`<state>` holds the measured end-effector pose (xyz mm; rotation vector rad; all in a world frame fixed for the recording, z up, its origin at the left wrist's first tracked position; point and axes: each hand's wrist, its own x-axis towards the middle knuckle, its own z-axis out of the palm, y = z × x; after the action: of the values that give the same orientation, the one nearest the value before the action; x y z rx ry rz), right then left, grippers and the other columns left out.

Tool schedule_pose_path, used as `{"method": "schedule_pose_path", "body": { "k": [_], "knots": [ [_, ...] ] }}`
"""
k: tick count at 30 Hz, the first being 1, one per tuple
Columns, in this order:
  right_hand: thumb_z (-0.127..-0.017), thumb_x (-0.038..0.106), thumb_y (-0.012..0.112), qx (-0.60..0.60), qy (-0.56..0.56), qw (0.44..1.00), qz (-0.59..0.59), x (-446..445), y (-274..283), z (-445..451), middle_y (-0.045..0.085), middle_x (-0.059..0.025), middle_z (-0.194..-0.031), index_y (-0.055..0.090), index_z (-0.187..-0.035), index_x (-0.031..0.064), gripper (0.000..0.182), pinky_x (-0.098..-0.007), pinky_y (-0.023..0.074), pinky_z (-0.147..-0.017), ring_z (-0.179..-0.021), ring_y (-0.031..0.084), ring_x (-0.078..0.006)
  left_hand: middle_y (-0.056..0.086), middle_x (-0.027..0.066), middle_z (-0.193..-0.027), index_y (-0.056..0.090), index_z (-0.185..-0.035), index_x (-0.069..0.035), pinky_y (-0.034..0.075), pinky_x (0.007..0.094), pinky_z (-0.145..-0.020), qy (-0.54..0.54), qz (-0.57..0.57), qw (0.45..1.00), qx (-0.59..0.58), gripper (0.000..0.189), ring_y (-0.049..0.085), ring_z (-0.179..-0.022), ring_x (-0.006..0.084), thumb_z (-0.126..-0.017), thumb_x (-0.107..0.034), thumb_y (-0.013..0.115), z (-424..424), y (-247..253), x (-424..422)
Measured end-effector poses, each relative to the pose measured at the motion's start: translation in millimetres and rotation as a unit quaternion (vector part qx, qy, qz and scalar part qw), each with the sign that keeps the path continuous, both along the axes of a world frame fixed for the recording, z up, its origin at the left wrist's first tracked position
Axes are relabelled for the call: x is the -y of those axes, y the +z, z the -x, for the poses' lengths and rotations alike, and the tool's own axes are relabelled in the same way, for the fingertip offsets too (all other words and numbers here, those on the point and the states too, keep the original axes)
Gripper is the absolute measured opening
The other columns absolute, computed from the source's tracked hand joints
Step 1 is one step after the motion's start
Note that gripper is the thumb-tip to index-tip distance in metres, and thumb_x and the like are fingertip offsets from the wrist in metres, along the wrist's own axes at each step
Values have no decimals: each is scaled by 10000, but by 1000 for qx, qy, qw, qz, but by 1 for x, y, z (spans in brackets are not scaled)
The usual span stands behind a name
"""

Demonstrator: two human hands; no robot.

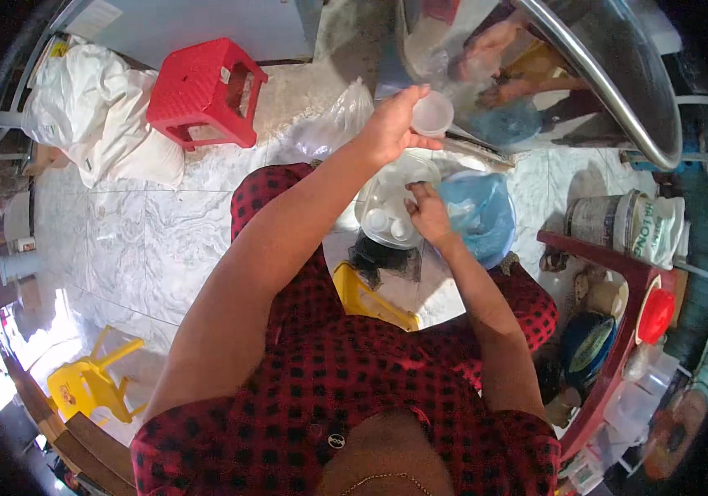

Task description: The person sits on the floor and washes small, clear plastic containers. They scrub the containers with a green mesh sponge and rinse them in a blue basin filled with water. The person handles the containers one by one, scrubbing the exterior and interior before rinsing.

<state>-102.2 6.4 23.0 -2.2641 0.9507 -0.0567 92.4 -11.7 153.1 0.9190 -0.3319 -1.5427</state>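
My left hand (396,127) is raised ahead of me and grips a small round translucent plastic cup (433,114) by its side. Lower and to the right, my right hand (429,214) hovers over or reaches into a clear plastic tub (417,162). Its fingers are bent, and whether they pinch anything cannot be made out. Inside the tub lie several small white plastic pieces (377,220), like cups or lids. Against the tub's right side stands a round basin (511,248) lined with a blue plastic bag (484,201).
A red plastic stool (196,93) and white sacks (103,118) stand ahead left. A knotted clear bag (348,118) sits by a shiny panel with a metal tube (602,80). Yellow plastic stools (78,387) (360,294) and black mesh (385,257) are nearer. Buckets (595,220) stand right.
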Motion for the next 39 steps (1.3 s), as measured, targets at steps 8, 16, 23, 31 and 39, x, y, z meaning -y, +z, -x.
{"method": "schedule_pose_path", "body": {
  "k": [8, 16, 23, 31, 39],
  "knots": [
    [-710, 348, 638, -452, -65, 886, 82, 21, -35, 89, 262, -112, -1442, 406, -1328, 181, 681, -606, 201, -1010, -1319, 226, -350, 600, 162, -956, 474, -1098, -2, 559, 458, -633, 6, -18, 1000, -11, 436, 633, -792, 338, -898, -389, 463, -4, 11, -1],
    [-761, 330, 606, -173, -175, 966, -77, 19, -61, 6, 536, -135, -1204, 597, -1118, 105, 422, -475, 315, -972, -1174, 450, -307, 593, 149, -1002, 478, -1103, -6, 552, 462, -673, -21, 10, 995, -92, 414, 626, -852, 343, -927, -373, 404, 0, 7, 2],
    [-797, 322, 597, 15, -217, 928, -304, 18, -164, 10, 571, -188, -1158, 574, -1117, -4, 457, -367, 371, -954, -1101, 514, -330, 597, 109, -1018, 504, -1097, -49, 541, 425, -682, 12, -11, 999, -33, 375, 609, -898, 257, -929, -375, 427, 0, -2, 3],
    [-792, 213, 598, 63, -247, 885, -389, 26, -113, 20, 588, -97, -1134, 536, -1202, 6, 464, -345, 380, -921, -1033, 529, -220, 606, 57, -971, 514, -1059, -110, 527, 359, -614, -27, -4, 999, -30, 384, 601, -853, 200, -867, -442, 533, -3, 3, -3],
    [-760, 103, 630, 265, -376, 756, -464, 58, 17, 39, 634, -74, -966, 638, -955, 40, 205, -283, 426, -731, -834, 563, -145, 565, 54, -1046, 510, -1129, -130, 533, 405, -621, 3, -42, 999, -7, 434, 579, -885, 230, -823, -426, 596, 7, 10, -9]
  ]
}}
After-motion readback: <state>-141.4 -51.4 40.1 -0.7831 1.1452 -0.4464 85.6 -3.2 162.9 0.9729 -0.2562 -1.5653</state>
